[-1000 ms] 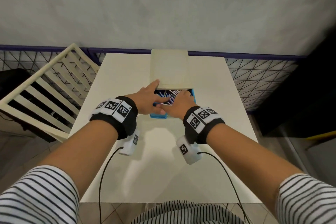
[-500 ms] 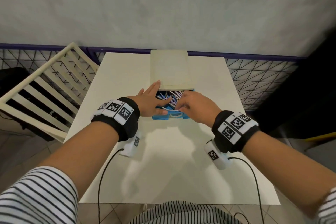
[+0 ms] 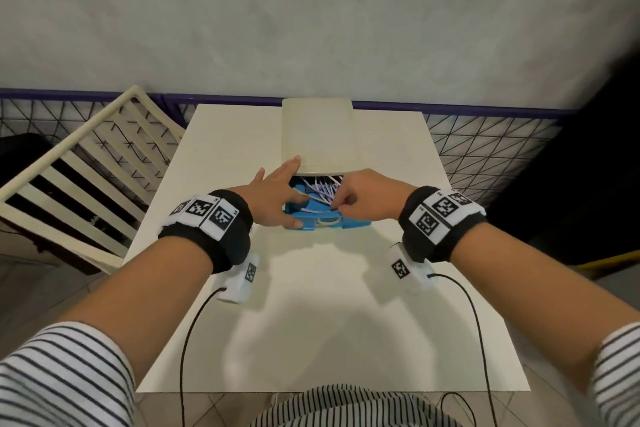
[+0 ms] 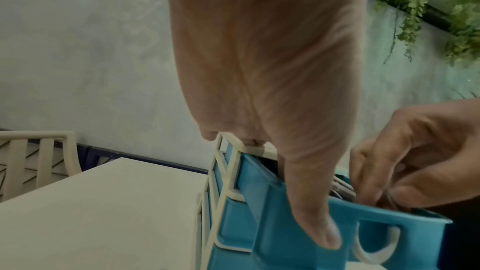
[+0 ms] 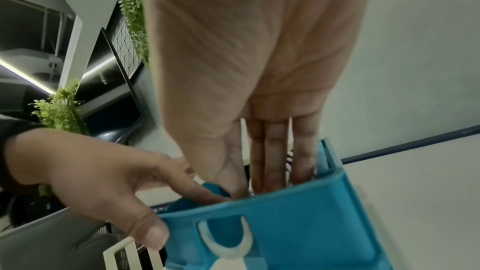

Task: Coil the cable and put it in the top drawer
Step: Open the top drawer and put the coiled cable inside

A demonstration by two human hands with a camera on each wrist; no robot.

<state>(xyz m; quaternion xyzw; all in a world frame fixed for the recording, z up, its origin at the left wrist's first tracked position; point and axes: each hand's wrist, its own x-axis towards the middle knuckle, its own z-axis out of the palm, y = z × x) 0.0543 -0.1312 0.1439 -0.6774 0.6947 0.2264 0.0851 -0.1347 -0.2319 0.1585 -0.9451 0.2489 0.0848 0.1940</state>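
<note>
Soft, even light falls from overhead, so the arms throw pale, blurred shadows on the white table (image 3: 311, 322). The wide lens bends and smears the edges of the head view. Both wrist views are dimmer, greenish and slightly blurred.

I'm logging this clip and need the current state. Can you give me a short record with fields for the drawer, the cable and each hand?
drawer: blue top drawer pulled open from the cream drawer unit on the table
cable: white cable lying inside the drawer
left hand: fingers straight, thumb on the drawer's front left corner
right hand: fingers curled, reaching into the drawer at the cable
chair: left of the table
</note>
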